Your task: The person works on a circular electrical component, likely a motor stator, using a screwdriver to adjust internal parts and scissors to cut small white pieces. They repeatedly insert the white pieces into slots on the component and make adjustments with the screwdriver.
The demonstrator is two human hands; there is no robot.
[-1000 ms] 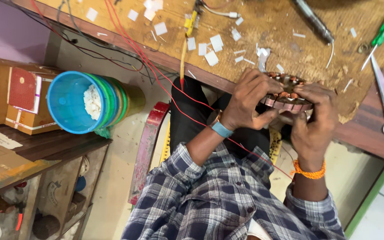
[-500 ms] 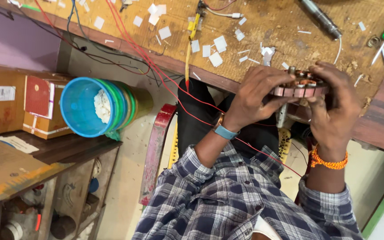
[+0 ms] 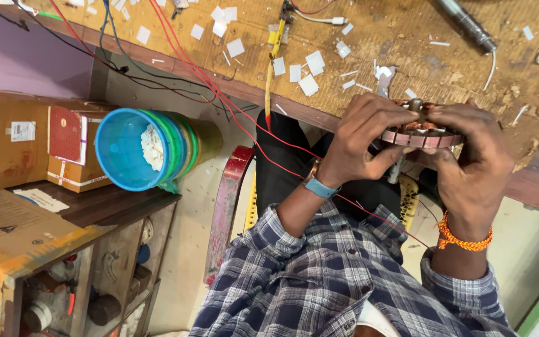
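Note:
Both hands grip a round motor stator (image 3: 422,132) with copper windings, held at the front edge of a worn wooden bench (image 3: 407,37). My left hand (image 3: 360,140), with a blue band at the wrist, wraps over the stator's left side, thumb underneath. On the other side my right hand (image 3: 469,162), with an orange thread bracelet, closes over the right rim. A thin red wire (image 3: 369,212) runs from the bench across my left forearm. Fingers hide much of the stator.
White paper slips (image 3: 310,84) lie scattered on the bench with red and black wires (image 3: 176,56), a yellow strip (image 3: 271,68) and a metal tool (image 3: 466,25). A stack of blue and green buckets (image 3: 138,150) and cardboard boxes (image 3: 14,137) sit on a wooden shelf (image 3: 45,249) at left.
The view has shifted, so the hands and stator sit further right in the picture. Both hands still hold the stator, the fingers slightly rearranged on its rim. The scissors have left the view.

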